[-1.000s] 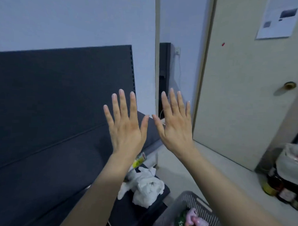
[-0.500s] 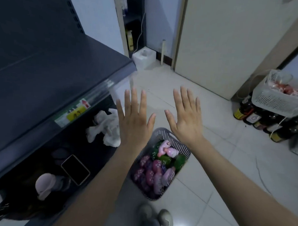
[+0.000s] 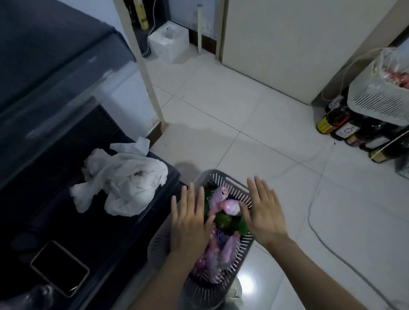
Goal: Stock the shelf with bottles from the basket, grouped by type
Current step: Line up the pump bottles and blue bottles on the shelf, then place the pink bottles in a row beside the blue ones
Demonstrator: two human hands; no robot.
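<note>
Hovering flat over the basket [image 3: 221, 176] at the lower centre of the frame, the left hand [image 3: 189, 224] and right hand [image 3: 264, 217] hold nothing. Their fingers [image 3: 259, 187] are straight and slightly spread. Pink bottles [image 3: 230, 206] and green bottles [image 3: 222, 219] lie jumbled inside, and none shows on the dark shelf [image 3: 51, 56] at the left. The jumble looks like the main hazard: pulling one bottle out could drag or tip its neighbours, and a hasty grab might mix the types. A white cloth [image 3: 126, 182] and a phone [image 3: 59, 271] lie on the lower shelf board, so a bottle set there could topple against them.
</note>
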